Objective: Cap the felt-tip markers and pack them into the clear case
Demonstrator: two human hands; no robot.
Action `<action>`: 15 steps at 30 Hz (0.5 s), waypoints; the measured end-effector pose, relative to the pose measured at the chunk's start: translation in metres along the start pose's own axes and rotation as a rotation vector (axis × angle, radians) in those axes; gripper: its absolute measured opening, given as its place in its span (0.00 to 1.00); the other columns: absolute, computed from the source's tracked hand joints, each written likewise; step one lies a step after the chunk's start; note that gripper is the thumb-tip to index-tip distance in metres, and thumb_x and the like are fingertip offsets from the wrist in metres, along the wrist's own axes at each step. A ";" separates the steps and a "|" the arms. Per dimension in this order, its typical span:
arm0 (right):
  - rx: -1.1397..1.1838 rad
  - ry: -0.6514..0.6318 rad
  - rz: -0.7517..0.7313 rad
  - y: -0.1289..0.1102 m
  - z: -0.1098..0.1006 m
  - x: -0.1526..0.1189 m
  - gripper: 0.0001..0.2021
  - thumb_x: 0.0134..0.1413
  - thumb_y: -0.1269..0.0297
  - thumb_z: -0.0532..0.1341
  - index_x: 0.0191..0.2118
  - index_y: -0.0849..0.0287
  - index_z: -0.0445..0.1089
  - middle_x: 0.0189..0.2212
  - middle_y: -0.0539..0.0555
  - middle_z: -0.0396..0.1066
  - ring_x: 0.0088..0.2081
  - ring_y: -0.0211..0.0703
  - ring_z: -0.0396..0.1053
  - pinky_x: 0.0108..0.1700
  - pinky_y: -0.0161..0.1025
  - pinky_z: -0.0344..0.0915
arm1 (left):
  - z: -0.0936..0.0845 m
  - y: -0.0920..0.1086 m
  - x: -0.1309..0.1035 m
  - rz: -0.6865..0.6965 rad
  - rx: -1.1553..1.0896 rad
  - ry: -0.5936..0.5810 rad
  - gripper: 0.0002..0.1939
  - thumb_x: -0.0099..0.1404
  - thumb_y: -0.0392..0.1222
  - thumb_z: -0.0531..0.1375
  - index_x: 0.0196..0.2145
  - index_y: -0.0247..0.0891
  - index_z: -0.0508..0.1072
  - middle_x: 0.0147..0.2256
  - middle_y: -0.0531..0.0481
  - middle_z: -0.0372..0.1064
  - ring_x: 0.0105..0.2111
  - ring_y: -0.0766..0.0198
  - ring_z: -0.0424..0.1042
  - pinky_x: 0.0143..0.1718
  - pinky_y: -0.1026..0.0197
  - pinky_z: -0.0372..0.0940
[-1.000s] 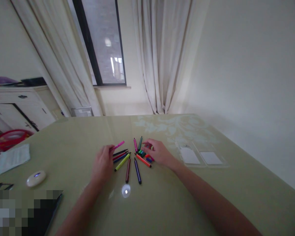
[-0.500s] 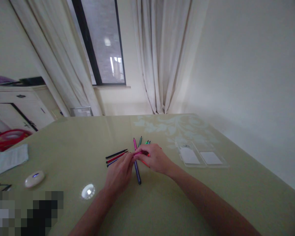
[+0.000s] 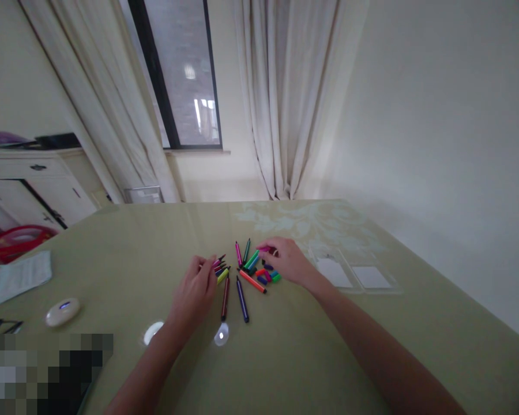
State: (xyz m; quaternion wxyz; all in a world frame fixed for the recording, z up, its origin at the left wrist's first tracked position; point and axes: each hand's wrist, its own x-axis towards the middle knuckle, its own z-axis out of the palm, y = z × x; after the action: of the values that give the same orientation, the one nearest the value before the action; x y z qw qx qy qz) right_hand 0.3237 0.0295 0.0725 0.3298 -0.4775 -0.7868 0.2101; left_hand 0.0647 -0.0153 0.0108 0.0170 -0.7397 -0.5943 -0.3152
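Note:
My left hand (image 3: pixel 199 283) is closed on a pink pen (image 3: pixel 218 262) above several dark pens and a yellow one (image 3: pixel 223 275). Farther right, my right hand (image 3: pixel 281 259) pinches a small pink cap (image 3: pixel 263 249) over the green pens (image 3: pixel 251 259). Between and in front of the hands lie a brown pen (image 3: pixel 225 298), a purple pen (image 3: pixel 243 300) and an orange pen (image 3: pixel 253 281). Loose coloured caps (image 3: pixel 267 275) are scattered below my right hand. Another pink pen (image 3: pixel 238 252) and a dark green pen (image 3: pixel 246 251) point away from me.
An open clear plastic case (image 3: pixel 358 292) with white inserts lies right on the table (image 3: pixel 294 351). On the left are a white oval device (image 3: pixel 63 312), a face mask (image 3: pixel 21 278) and a dark frame-like object (image 3: pixel 3 327). A red chair (image 3: pixel 21 229) stands beyond.
My hands have moved apart, the left one leftward with the pink pen and the right one rightward with the cap. Brown and yellow pens and the loose caps have come into view.

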 end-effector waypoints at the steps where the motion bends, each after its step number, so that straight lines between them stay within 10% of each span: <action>1: -0.036 -0.003 0.013 0.004 0.000 0.001 0.08 0.60 0.72 0.67 0.43 0.57 0.81 0.40 0.55 0.82 0.39 0.44 0.77 0.42 0.37 0.69 | 0.002 0.003 -0.001 0.028 0.028 -0.017 0.20 0.77 0.43 0.47 0.56 0.39 0.74 0.43 0.43 0.72 0.40 0.57 0.76 0.45 0.56 0.71; 15: -0.346 -0.073 0.104 0.046 -0.003 0.003 0.06 0.55 0.76 0.65 0.34 0.60 0.79 0.34 0.57 0.80 0.37 0.46 0.74 0.37 0.36 0.62 | 0.009 0.059 -0.023 0.028 0.322 -0.248 0.11 0.72 0.36 0.55 0.48 0.41 0.75 0.45 0.41 0.79 0.43 0.49 0.78 0.41 0.53 0.70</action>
State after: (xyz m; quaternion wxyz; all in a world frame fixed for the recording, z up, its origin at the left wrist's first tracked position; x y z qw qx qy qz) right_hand 0.3533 0.0530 0.0464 0.2025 -0.5591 -0.7970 0.1055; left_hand 0.1191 -0.0483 0.0128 0.0661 -0.7688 -0.6242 -0.1226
